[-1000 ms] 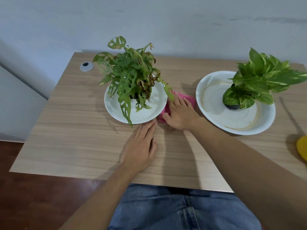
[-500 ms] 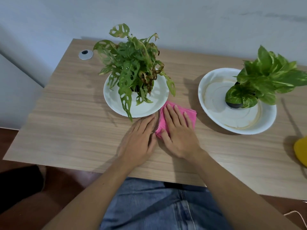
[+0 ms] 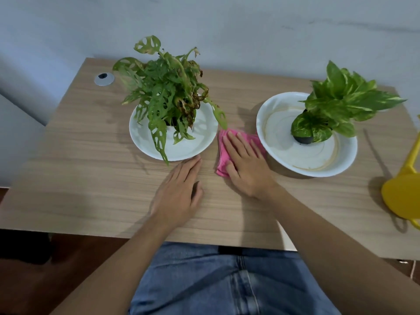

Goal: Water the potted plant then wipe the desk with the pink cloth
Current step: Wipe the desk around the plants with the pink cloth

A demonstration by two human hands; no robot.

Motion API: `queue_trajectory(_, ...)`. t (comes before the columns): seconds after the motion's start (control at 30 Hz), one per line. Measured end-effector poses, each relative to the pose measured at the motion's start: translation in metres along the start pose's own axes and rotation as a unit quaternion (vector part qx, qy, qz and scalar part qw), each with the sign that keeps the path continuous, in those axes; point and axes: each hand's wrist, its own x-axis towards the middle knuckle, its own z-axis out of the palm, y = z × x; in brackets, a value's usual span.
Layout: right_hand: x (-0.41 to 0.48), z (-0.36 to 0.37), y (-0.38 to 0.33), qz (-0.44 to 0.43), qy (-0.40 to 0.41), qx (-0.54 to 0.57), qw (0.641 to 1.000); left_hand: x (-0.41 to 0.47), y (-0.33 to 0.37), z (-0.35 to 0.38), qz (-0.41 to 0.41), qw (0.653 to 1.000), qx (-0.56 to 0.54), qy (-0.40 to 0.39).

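Observation:
The folded pink cloth (image 3: 223, 155) lies on the wooden desk (image 3: 91, 167) between the two white dishes. My right hand (image 3: 246, 165) presses flat on top of it, fingers spread and pointing away from me, covering most of it. My left hand (image 3: 179, 192) rests palm down on the bare desk just left of the cloth, its fingertips near the rim of the left plate (image 3: 181, 152). That plate holds a potted plant (image 3: 168, 94) with holed leaves. A second leafy plant (image 3: 338, 105) stands in the white bowl (image 3: 306, 161) on the right.
A yellow watering can (image 3: 402, 196) sits at the desk's right edge, partly out of frame. A grey cable grommet (image 3: 104, 78) is set in the back left corner. A wall runs behind the desk. My legs in blue jeans are under the near edge.
My right hand pulled the cloth toward me beside the left hand, then slid it away and to the right, up against the right bowl. The left hand stayed flat on the desk.

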Motion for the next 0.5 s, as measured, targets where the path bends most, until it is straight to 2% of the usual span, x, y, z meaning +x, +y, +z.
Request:
queue_trajectory(0.23, -0.069, -0.003, 0.027, -0.024, 0.0, -0.027, 0.999, 0.002, -0.001, 0.004, -0.001, 1.0, 0.013, -0.001)
queue_trajectory(0.5, 0.019, -0.004, 0.006, -0.007, -0.023, -0.004, 1.0, 0.003, 0.001, 0.002, -0.011, 1.0, 0.012, -0.009)
